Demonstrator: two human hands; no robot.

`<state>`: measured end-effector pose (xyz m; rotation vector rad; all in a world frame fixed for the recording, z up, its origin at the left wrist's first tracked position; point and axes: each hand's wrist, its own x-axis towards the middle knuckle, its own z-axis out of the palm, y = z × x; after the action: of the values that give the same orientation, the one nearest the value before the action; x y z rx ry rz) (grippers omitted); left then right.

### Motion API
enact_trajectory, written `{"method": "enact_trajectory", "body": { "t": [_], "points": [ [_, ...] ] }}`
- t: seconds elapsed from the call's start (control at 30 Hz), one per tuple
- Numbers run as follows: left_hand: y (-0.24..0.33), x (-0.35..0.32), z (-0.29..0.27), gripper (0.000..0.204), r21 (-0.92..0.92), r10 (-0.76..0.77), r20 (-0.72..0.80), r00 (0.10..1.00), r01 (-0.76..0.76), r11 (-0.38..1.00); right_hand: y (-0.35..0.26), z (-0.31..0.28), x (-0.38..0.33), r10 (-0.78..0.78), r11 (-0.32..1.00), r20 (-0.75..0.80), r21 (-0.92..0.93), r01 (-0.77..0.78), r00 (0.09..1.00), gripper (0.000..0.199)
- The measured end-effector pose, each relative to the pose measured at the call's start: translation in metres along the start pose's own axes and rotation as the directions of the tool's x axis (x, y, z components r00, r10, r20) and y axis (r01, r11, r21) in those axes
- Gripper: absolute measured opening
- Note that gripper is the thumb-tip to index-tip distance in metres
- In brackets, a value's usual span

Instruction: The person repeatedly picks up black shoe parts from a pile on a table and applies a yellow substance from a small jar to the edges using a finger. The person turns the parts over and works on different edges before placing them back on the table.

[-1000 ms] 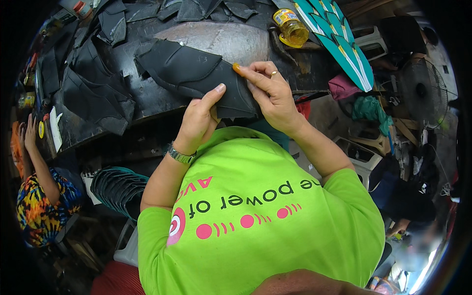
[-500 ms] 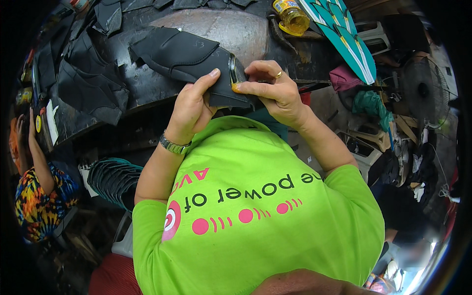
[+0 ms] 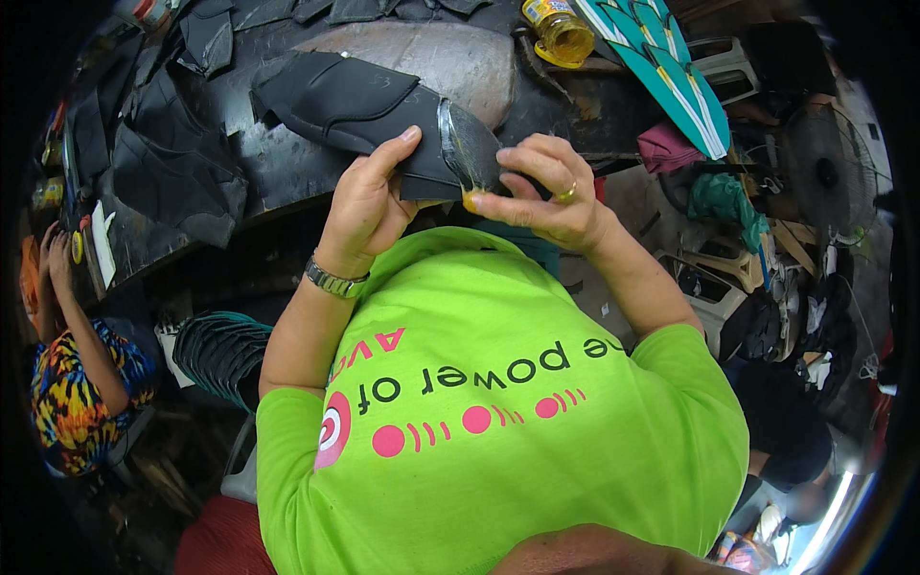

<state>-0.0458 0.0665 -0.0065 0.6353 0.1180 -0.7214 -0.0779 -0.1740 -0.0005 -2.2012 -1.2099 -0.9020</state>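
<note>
At twelve o'clock, over the counter (image 3: 287,172) edge, the left hand (image 3: 369,206) grips the black leather piece (image 3: 355,110) steady while the right hand (image 3: 541,192), fingers pinched, presses along its glue-shiny edge (image 3: 458,144).

A yellow-capped plastic jar (image 3: 559,27) is standing near teal striped strips (image 3: 661,72); black cut pieces (image 3: 172,163) are lying across the dark worktable (image 3: 287,172).

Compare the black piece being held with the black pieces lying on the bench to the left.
The held black piece is gripped by the left hand and right hand; the loose black pieces lie untouched on the workbench. The held one has a shiny smeared edge; the loose ones look matte. Both are dark, flat cut shapes.
</note>
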Motion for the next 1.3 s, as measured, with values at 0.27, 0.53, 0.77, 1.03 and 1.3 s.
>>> {"method": "enact_trajectory", "body": {
  "t": [0.27,0.53,0.77,1.03,1.3],
  "points": [
    [0.026,0.015,-0.007,0.029,-0.009,0.075,-0.031,0.997,-0.076,0.997,-0.010,-0.027,0.001,0.550,0.813,-0.171,0.334,-0.478,0.817,0.048],
    [0.014,0.016,0.002,0.014,0.279,0.249,-0.094,0.964,-0.215,0.936,0.008,-0.016,0.002,0.848,0.469,-0.039,0.519,-0.714,0.529,0.058],
    [-0.012,0.013,0.010,0.023,0.624,0.321,0.002,0.947,-0.251,0.740,0.052,-0.032,0.002,0.895,0.446,0.075,-0.126,-0.886,0.439,0.048],
    [-0.016,0.034,0.002,0.018,0.074,0.161,0.133,0.978,-0.172,0.982,0.082,-0.025,0.018,0.891,0.454,0.247,-0.457,-0.765,0.381,0.052],
    [-0.022,0.039,0.008,0.020,0.117,0.320,0.023,0.947,-0.321,0.940,0.059,-0.039,0.014,0.833,0.547,0.109,-0.298,-0.782,0.542,0.029]
  ]
}}
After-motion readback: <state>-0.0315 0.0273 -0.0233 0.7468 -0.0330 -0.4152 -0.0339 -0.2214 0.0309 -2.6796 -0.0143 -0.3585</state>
